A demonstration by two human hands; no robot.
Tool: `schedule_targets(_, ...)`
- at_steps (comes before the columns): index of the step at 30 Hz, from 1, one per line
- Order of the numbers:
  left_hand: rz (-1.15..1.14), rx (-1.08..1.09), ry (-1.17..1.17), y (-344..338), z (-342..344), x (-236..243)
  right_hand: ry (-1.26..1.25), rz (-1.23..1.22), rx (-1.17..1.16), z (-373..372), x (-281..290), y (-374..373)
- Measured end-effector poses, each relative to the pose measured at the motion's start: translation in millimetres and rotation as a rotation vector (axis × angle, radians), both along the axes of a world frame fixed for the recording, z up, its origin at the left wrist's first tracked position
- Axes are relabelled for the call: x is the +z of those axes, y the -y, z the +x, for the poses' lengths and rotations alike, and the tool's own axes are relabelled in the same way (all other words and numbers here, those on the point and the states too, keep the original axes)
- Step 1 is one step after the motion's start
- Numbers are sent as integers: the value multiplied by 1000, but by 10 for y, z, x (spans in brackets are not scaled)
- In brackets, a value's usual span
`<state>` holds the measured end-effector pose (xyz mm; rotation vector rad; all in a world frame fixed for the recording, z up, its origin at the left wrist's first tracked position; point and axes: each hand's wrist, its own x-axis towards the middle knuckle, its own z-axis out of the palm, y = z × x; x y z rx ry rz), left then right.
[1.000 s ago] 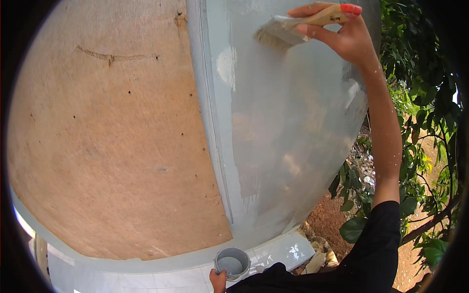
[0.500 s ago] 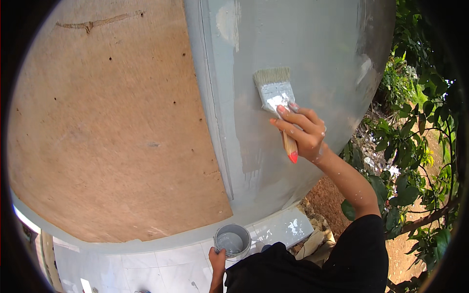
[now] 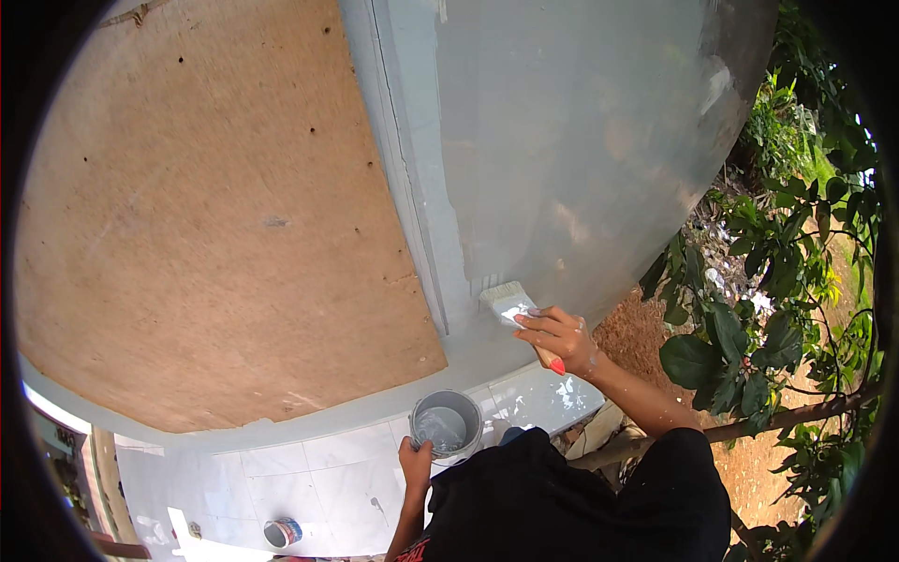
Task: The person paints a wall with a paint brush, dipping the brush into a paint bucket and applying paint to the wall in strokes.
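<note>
A wide paintbrush [image 3: 512, 305] with pale bristles and a red-tipped wooden handle is gripped in my right hand [image 3: 562, 339]. Its bristles touch the lower part of the grey wall [image 3: 562, 159], beside a few drip marks. The wall looks wet and darker grey over a broad patch, with a paler strip along its left. Low in front of my body, my left hand [image 3: 415, 461] grips the rim of a grey bucket [image 3: 447, 423]. Some grey paint shows inside the bucket. White specks dot my right forearm.
A brown plywood panel [image 3: 215, 215] covers the wall's left side. White floor tiles [image 3: 281, 487] lie below, with a small paint can [image 3: 283, 533] on them. A paint-splashed ledge [image 3: 543, 398] runs along the wall's foot. Leafy branches [image 3: 749, 347] and bare soil are at the right.
My right hand has brought the brush down the wall, from mid-height to near the bottom. The view has tilted lower, bringing the small can into sight. My left hand still grips the bucket.
</note>
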<state>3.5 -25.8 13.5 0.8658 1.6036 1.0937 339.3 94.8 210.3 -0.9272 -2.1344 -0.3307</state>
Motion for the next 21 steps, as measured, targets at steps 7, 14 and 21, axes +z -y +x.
schedule_targets(7, -28, -4, -2, 120, -5, -33, 218, -340, 94, -82, -918, -45)
schedule_targets(14, -9, 26, -2, 150, -69, -44, 147, -187, 56, -120, 77, -380)
schedule_targets(21, -21, 64, 25, 143, -122, -202, 20, 355, 0, -170, 1297, -199)
